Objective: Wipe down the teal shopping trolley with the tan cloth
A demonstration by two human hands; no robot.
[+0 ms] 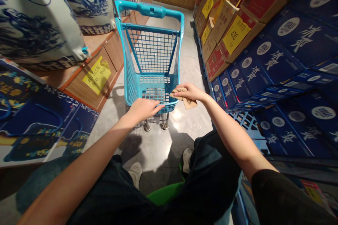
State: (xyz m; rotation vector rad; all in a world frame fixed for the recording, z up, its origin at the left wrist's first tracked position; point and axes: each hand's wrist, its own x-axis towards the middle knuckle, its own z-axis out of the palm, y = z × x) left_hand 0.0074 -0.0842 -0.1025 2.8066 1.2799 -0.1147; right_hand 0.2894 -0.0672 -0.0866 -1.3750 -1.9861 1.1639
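A light-blue shopping cart [152, 85] with a grid basket stands in front of me, its handle at the far end. My left hand [144, 108] rests on the near rim of the basket, fingers pointing right along the edge. In my right hand [188, 92] is a crumpled tan cloth [189, 103], pressed against the basket's near right corner. Part of the cloth hangs down below my fingers.
Blue-and-white ceramic jars [88, 1] line a wooden shelf [105, 74] on the left. Stacked dark-blue boxes [266, 59] and brown cartons [224, 24] fill the right side. Something green [165, 193] lies between my legs, above the grey floor [190, 126].
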